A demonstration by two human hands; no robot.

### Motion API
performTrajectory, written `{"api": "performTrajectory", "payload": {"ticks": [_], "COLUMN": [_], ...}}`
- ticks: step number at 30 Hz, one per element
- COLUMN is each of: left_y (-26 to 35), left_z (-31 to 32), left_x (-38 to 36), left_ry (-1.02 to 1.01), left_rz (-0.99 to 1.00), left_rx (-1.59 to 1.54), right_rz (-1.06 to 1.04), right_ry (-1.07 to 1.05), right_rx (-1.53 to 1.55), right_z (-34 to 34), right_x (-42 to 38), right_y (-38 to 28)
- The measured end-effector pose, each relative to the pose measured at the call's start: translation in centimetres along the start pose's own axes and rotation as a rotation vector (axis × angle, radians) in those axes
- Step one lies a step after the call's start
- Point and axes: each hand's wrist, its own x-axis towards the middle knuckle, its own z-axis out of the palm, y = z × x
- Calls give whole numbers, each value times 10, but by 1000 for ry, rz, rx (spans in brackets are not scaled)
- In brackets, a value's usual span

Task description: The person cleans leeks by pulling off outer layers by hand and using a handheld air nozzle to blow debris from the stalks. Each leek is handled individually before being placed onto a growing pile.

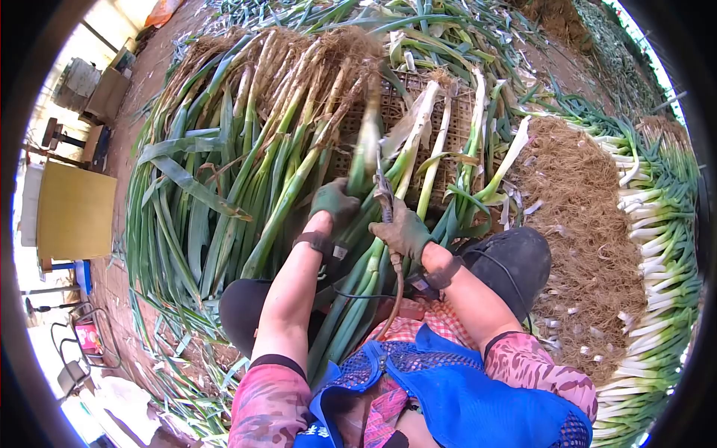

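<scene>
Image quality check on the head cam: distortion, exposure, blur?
Head view: strong fisheye bowing, black corners; background blown out around the yellow panel; motion blur on the leek in the left hand; root pile reasonably crisp.

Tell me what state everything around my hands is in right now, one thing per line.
Left hand: gloved, closed around held leek
Right hand: gloved, closed around nozzle tool
Held leek: blurred, roots indistinct
Nozzle tool: gripped, tip beside held leek
Hose: curved, running from nozzle tool
Leek heap: roots attached, brownish
Leek row: laid side by side, stems white
Root pile: brown, heaped loosely
</scene>
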Motion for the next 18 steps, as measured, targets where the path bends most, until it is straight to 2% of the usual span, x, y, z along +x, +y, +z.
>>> {"api": "performTrajectory", "payload": {"ticks": [1,2,5,6,7,9,10,11,13,14,17,18], "left_y": [5,-6,-13,-8,-43,-41,-30,-16,-26,-32,-46,-50], "left_z": [1,14,16,20,58,64,50,37,31,29,35,39], "left_x": [1,9,9,8,34,32,23,12,20,24,29,30], "left_ry": [-128,-106,-90,-140,-57,-64,-74,-85,-90,-92,-106,-114], "left_rz": [87,119,-21,-128,-61,-31,-109,-189,-169,-179,-113,-75], "left_rx": [-173,-427,-550,-396,-372,-496,-634,-776,-929,-892,-887,-902], "right_rz": [-3,-2,19,8,12,21,102,88,54,26,12,68], "right_ry": [32,62,-31,-30,-21,-9,-28,-18,-3,-63,20,-7], "right_rx": [8,15,-78,-129,-118,-89,-112,-120,-136,-184,-123,-62], "right_z": [1,4,-3,-1,-3,-6,-14,-15,-14,-17,-17,-27], "right_x": [2,3,7,9,9,4,-5,-11,-29,-39,-32,-30], "right_y": [2,6,6,7,5,-1,-13,-11,-6,-13,-20,-33]}}
